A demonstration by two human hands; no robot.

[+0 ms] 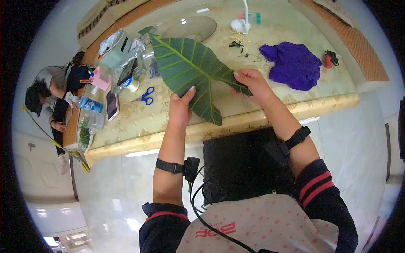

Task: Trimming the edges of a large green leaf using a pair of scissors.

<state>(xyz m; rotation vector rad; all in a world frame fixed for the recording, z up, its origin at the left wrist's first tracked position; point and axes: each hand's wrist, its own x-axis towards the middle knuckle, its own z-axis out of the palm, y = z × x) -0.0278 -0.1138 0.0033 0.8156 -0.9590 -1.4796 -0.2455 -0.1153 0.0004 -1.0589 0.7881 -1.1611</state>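
Note:
A large green arrowhead-shaped leaf point(186, 63) with pale veins is held between both hands above the near edge of the table point(142, 129). My left hand point(183, 104) grips it at the lower left margin, thumb on top. One narrow rear lobe is pinched by my right hand point(251, 83), with the thumb on the upper face; the lobe's tip passes under that palm. Blue-handled scissors point(147, 96) lie to the left of my left hand. To the right of my right hand rests a crumpled purple cloth point(294, 64).
At the left are a phone point(112, 105), a wire spool point(131, 84), a pink holder point(100, 79), a spray bottle point(90, 104) and a light green box point(115, 49). A white lamp base point(239, 26) stands at the back. Another person point(52, 82) sits beyond the left edge.

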